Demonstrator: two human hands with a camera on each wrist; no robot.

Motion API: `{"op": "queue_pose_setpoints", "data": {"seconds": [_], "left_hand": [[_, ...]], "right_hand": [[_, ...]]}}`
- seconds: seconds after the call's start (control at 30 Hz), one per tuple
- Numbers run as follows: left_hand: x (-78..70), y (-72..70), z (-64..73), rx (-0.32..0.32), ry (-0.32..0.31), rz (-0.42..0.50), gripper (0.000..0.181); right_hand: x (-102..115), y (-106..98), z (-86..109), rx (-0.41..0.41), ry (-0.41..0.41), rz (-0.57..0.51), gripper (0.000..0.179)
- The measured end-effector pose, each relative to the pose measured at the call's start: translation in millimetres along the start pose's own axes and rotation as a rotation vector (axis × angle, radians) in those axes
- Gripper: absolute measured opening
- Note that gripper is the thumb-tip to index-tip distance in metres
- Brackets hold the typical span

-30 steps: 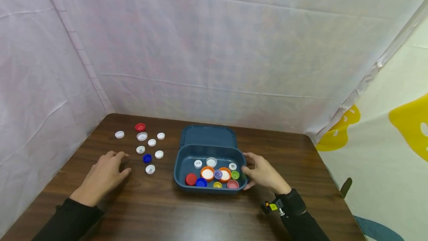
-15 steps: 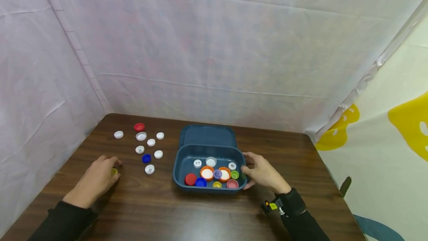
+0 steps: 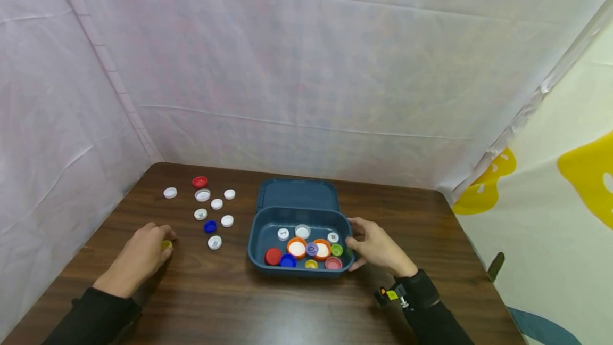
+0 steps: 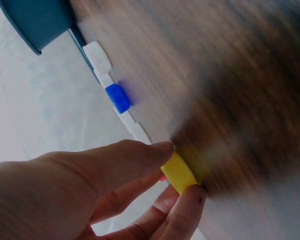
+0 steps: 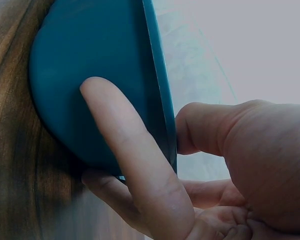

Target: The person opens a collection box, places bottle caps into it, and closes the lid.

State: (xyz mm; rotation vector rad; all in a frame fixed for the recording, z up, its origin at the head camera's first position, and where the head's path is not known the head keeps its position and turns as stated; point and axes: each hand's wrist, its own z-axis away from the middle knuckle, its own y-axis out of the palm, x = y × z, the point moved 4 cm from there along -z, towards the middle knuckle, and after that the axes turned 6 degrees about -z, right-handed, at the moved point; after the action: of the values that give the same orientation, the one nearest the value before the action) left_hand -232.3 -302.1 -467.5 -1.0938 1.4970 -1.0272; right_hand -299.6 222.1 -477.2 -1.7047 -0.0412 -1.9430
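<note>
Left hand [image 3: 137, 255] pinching yellow cap [image 4: 179, 173] between slightly parted thumb and finger; right hand [image 3: 378, 247] gripping blue box [image 3: 301, 272], thumb inside, fingers outside; box standing between hands; loose caps [image 3: 210, 227] lying beyond left hand

White sheeting [image 3: 306, 68] hangs behind the brown table [image 3: 268, 307], yellow shapes [image 3: 581, 166] at right.

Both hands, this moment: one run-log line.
left hand: pinches yellow cap; right hand: grips box; box: open, assorted caps inside; table: loose caps
</note>
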Motion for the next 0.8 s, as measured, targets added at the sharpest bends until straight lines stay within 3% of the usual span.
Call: {"op": "queue_pose_setpoints", "data": {"seconds": [0.33, 0.57, 0.8], "left_hand": [[-6.4, -3.1, -5.7, -0.021, 0.002, 0.012, 0.020], [-20.8, -6.9, -12.7, -0.024, -0.017, 0.039, 0.022], [-39.8, -8.0, -19.5, -0.070, 0.010, 0.074, 0.021]], "right_hand": [[1, 1, 1.1, -0.002, 0.008, 0.004, 0.063], [-1, 1, 0.9, -0.004, 0.020, -0.009, 0.063], [0, 0, 0.4, -0.006, 0.018, -0.003, 0.062]]}}
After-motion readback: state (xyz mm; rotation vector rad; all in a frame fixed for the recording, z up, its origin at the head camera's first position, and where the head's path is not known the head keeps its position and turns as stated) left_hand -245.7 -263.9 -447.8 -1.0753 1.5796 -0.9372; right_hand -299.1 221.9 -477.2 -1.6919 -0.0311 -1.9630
